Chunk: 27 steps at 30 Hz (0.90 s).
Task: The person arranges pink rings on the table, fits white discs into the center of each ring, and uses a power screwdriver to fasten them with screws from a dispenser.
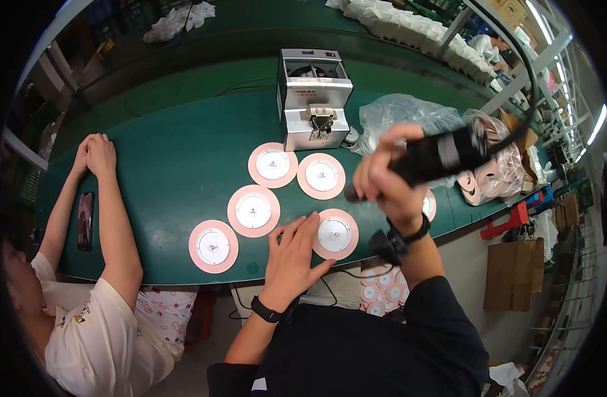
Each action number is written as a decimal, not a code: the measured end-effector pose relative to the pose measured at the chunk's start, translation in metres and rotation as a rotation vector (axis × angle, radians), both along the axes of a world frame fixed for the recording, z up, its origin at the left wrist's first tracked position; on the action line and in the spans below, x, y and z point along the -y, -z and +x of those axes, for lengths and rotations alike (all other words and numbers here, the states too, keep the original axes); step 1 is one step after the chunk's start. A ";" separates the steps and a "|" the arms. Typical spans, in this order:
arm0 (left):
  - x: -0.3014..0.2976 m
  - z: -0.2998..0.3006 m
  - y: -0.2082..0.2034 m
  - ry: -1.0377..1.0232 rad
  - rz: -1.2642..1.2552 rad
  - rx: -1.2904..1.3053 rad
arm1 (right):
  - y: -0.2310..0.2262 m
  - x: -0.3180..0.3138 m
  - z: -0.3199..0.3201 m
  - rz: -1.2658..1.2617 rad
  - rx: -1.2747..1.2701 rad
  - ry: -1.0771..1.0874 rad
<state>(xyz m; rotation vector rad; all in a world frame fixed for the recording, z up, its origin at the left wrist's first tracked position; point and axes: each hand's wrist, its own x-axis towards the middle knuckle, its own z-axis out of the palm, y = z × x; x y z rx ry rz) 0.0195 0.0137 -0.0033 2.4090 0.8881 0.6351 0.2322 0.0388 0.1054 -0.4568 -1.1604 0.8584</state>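
Observation:
My right hand [393, 175] is wrapped round a black electric screwdriver [442, 155], raised over the table; a cable runs from its rear end up to the right. The tool's front end is slightly blurred. Below it lies a pink disc with a white round centre [335, 234]. My left hand [293, 248] lies beside that disc with fingers stretched out, the index finger and thumb at its left and lower edge. Several like discs lie to the left and behind, among them a nearer-left disc [213, 246] and a disc by the machine [321, 176]. Another disc [430, 205] is partly hidden by my right wrist.
A silver screw-feeding machine [315, 99] stands behind the discs. Clear plastic bags [409, 119] and bagged pink parts [492, 175] are at the right. At the left, another person's clasped hands [95, 153] rest on the green table [164, 165] near a phone [85, 220].

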 end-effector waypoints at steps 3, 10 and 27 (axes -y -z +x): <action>-0.002 -0.001 0.001 0.004 0.008 -0.004 | 0.021 0.025 -0.002 -0.068 0.215 0.059; 0.000 0.000 0.001 0.008 0.016 0.000 | 0.039 0.030 0.000 -0.109 0.282 0.087; -0.001 0.001 0.001 -0.002 0.004 0.017 | 0.056 0.016 -0.001 -0.221 0.401 0.084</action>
